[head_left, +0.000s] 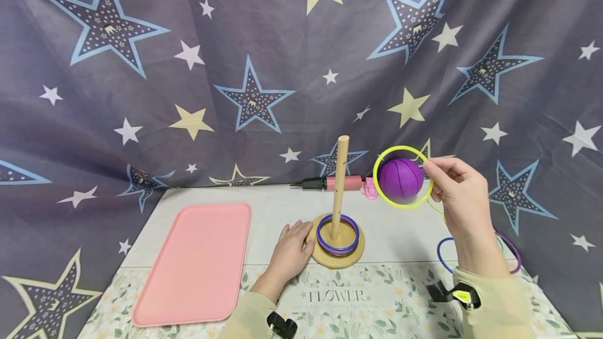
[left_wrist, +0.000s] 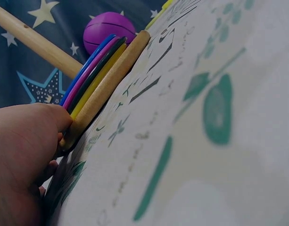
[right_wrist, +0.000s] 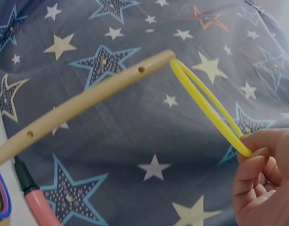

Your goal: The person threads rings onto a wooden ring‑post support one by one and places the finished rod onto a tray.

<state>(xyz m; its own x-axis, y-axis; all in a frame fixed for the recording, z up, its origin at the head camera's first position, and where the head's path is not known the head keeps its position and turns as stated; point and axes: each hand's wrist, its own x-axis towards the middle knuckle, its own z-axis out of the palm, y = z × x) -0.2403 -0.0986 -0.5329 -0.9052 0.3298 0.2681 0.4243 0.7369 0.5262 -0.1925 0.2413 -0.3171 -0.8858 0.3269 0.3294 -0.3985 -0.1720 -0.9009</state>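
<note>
One yellow ring (head_left: 403, 206), its opening facing you, is pinched in your right hand (head_left: 464, 192), right of the wooden post (head_left: 339, 182) (whose long axis stands upright). Your left hand (head_left: 293, 247), fingers relaxed, rests against the round base (head_left: 336, 262).

Tray (head_left: 198, 260) on worktop's (head_left: 278, 200) L; peg stand (head_left: 337, 205) R of it, stacked rings (head_left: 336, 251) round peg (head_left: 341, 171). L grip (head_left: 292, 250) at base's (head_left: 330, 262) L edge. Pump (head_left: 354, 182) bhd stand, ball (head_left: 402, 179) to its R. R grip (head_left: 459, 192) w/ held ring (head_left: 376, 177) R of peg; loose rings (head_left: 438, 251) far R.
</note>
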